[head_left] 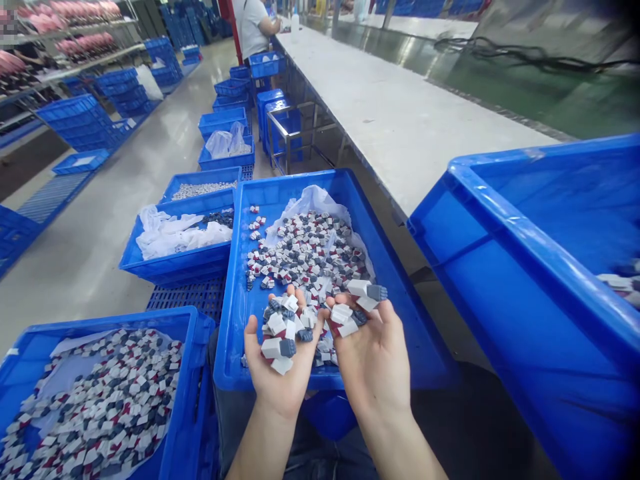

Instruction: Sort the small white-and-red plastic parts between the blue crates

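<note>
Both of my hands are palm up, side by side, over the near part of a blue plastic crate (227, 320). Several small plastic toy arm pieces (273, 348), white with dark grey fist-like ends and dark red parts, lie heaped in my left hand (283, 383), its fingers curled up around them. My right hand (375, 363) carries a smaller group of the same toy arm pieces (345, 319) along its fingers. Beneath and beyond my hands, the crate holds a large pile of these pieces (315, 253) on a clear plastic bag (320, 198).
At lower left, another blue crate (193, 360) holds similar pieces. A tilted blue crate (500, 267) stands at right, beside a long white table (370, 93). More crates line the floor ahead, one with white plastic bags (185, 233). A person (253, 27) is at the table's far end.
</note>
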Available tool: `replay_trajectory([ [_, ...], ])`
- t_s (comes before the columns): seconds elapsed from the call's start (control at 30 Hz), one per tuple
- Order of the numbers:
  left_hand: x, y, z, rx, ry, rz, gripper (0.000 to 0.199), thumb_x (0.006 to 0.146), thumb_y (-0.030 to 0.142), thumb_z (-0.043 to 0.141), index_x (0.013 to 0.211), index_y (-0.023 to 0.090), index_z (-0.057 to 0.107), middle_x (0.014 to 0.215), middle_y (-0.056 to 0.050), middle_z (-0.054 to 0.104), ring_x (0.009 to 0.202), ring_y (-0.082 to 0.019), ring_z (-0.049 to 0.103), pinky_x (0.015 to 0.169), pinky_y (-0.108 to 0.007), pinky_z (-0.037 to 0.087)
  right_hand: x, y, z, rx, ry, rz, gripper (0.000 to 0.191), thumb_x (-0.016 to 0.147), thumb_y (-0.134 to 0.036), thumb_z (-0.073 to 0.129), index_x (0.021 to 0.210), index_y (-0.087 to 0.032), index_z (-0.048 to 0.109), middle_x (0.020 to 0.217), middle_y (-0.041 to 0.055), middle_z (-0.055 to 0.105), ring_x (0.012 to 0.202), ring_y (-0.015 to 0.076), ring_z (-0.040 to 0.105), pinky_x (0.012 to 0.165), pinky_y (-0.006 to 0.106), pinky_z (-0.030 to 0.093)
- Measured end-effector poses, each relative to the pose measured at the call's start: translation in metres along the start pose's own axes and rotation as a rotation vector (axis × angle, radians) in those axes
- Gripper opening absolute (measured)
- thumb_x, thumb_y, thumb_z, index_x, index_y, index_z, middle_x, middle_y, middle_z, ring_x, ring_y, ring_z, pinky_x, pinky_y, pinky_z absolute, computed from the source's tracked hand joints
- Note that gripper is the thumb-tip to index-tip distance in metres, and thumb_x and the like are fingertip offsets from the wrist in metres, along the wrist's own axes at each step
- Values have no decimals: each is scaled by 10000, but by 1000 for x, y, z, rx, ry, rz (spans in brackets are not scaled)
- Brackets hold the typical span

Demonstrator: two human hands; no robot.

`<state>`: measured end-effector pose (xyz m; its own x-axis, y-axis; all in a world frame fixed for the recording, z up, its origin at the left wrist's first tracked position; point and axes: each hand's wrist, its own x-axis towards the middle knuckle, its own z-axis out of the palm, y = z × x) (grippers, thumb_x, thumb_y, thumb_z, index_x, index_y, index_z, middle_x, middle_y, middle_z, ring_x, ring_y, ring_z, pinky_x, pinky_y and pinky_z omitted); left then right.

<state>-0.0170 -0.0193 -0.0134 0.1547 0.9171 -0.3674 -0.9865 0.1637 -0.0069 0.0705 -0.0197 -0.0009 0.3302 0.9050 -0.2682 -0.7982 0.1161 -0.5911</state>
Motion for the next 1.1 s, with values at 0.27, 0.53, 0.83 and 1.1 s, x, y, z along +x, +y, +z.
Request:
replay_trajectory([
  [0.27, -2, 0, 2, 5, 20, -20, 373, 821, 409, 339, 1012, 214, 593, 1210, -61, 541, 1182, -208, 426, 1008, -431, 291, -1, 6, -1, -39, 65, -5, 228, 745, -435, 520, 795, -216, 561, 736, -4, 582, 711, 162, 571, 644, 294, 474],
  [0.53, -7, 1, 4, 102, -70, -45, 364, 830, 375, 304, 994, 248, 603, 1195, -25, 551, 1171, -162, 433, 985, -356, 314, -14, -6, 2, -152, -111, -24, 200, 722, -387, 459, 828, -227, 517, 655, -19, 539, 470, 107, 468, 470, 243, 384],
  [0.83, -10, -1, 7, 111, -76, -65, 355, 823, 400, 332, 1054, 304, 583, 1220, 15, 537, 1204, -162, 398, 946, -313, 340, -15, -3, 2, -206, -138, -21, 235, 789, -446, 459, 818, -222, 526, 702, 6, 565, 581, 141, 538, 420, 226, 338],
  [1.1, -10, -10, 10, 35, 58, -108, 336, 811, 386, 379, 940, 234, 650, 950, -26, 665, 1011, -172, 561, 841, -281, 443, -12, 6, 7, -274, -60, -244, 233, 811, -459, 473, 941, -266, 492, 847, 12, 580, 737, 165, 578, 584, 263, 438],
])
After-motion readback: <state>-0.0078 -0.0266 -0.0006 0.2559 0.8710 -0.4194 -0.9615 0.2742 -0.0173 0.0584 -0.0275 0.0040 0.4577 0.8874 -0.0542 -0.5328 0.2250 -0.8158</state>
